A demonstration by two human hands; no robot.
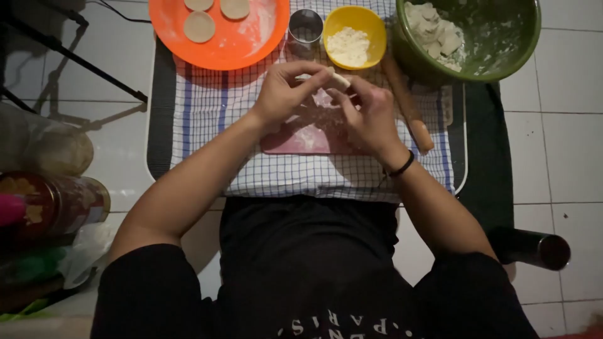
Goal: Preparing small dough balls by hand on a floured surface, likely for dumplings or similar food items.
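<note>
My left hand [284,93] and my right hand [367,113] meet above a pink cutting board [301,139], and both pinch a small pale piece of dough [340,80] between their fingertips. The board is dusted with flour and lies on a checked cloth [201,119]. My right wrist wears a dark band. An orange plate [242,44] with three flat dough rounds [200,27] sits beyond my left hand.
A small metal cup [305,28], a yellow bowl of flour [354,36] and a green bowl with dough pieces [496,44] stand at the far edge. A wooden rolling pin [411,110] lies right of the board. Tins [56,201] stand at left, a dark cylinder [531,246] at right.
</note>
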